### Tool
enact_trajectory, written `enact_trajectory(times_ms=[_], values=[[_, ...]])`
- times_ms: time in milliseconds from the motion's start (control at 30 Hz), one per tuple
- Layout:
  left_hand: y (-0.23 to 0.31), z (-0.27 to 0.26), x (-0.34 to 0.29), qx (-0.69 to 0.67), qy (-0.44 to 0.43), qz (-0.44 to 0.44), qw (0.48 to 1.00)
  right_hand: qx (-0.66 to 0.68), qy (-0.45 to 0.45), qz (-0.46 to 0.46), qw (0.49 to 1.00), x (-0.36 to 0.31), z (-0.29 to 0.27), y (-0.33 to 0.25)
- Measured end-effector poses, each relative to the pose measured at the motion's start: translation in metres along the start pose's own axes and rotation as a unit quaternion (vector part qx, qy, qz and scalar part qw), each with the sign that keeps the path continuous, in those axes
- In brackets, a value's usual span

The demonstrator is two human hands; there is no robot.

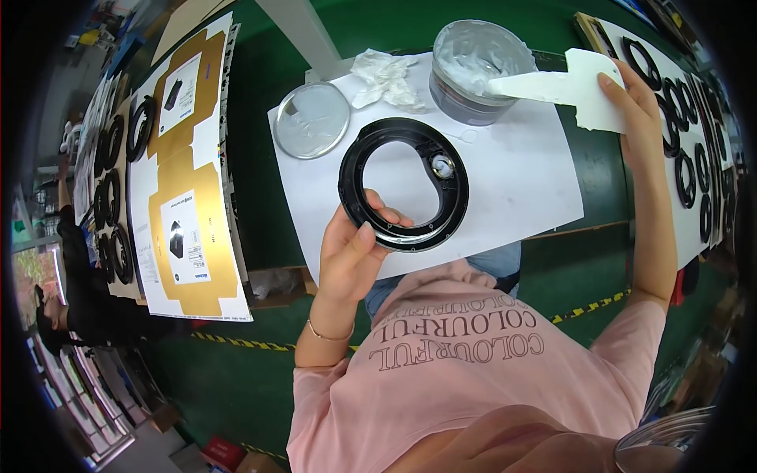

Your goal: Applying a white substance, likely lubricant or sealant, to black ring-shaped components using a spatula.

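Observation:
My left hand (347, 260) grips the near left side of a black ring-shaped plastic part (456, 197), thumb on its rim and fingers through its opening. The ring is held over a white sheet (528, 189). A shiny round piece sits on its right side, and a glossy strip shows along its near inside edge. Up at the right, my right hand (640, 106) is closed on the wide end of a flat white spatula (587, 83). The spatula's narrow tip reaches over the rim of a clear tub (461, 106) that contains pale grease (473, 67).
A round clear lid (313, 120) and crumpled white tissue (386, 81) lie left of the tub. Printed gold-and-white cardboard (217, 236) with black rings is at the left. Another board with several black rings (684, 177) stands at the right. A person (87, 276) is at far left.

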State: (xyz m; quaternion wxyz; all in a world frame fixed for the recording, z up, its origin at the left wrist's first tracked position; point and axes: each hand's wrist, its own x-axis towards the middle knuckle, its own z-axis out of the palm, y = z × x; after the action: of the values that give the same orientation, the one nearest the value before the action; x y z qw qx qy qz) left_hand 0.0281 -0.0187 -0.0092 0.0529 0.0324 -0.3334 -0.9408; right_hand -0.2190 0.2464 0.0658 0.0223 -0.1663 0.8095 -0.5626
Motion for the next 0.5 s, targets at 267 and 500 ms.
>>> enact_trajectory(times_ms=[267, 500], values=[[0.0, -0.001, -0.004, -0.004, 0.001, 0.012, 1.0, 0.046, -0.057, 0.05, 0.996, 0.012, 0.016, 0.005], [0.002, -0.006, -0.009, -0.005, 0.013, 0.029, 0.999, 0.073, 0.003, 0.082, 0.994, 0.02, 0.025, 0.01]])
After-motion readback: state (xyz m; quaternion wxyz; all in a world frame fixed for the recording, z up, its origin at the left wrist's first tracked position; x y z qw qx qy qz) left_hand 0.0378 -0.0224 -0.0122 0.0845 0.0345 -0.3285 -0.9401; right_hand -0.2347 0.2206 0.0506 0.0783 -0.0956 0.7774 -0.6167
